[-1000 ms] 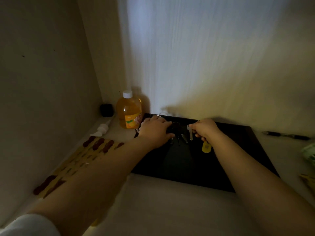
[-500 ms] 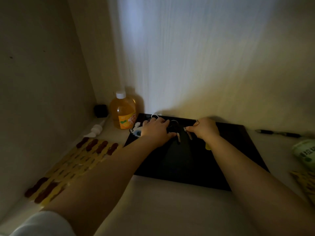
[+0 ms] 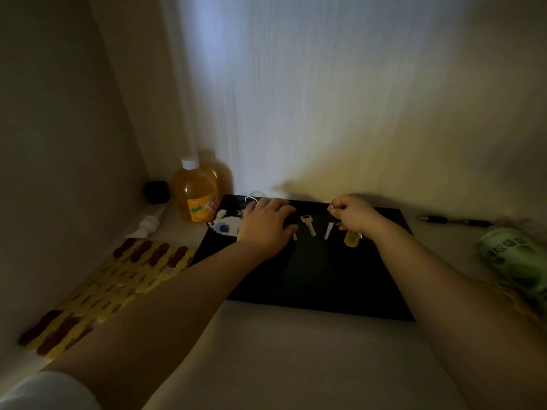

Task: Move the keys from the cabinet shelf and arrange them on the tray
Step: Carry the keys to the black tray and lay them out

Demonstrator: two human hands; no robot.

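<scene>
A flat, black rectangular tray lay on the pale shelf surface at the centre of the dim view. The left hand rested palm down on the tray's far left part, fingers spread and flat, over a dark key fob; whether it gripped anything could not be told. A slim silver key blade poked out from under its fingertips at 4 o'clock of the hand. Just to the right, a silver metal key lay free on the tray, between the two hands, its head toward 12 o'clock. The right hand was curled into a loose fist, thumb and finger pinched on a small metal ring at 12 o'clock of the tray; a pale key blade and a yellow plastic tag hung or lay just below it, touching the tray.

A white-and-blue pixel-bead charm sat at the tray's 10 o'clock corner, partly under the left hand. Beyond it stood an orange juice bottle with a white cap. A yellow-and-brown patterned mat lay at 8 o'clock, a dark pen at 2 o'clock, and a green can on its side at 3 o'clock.
</scene>
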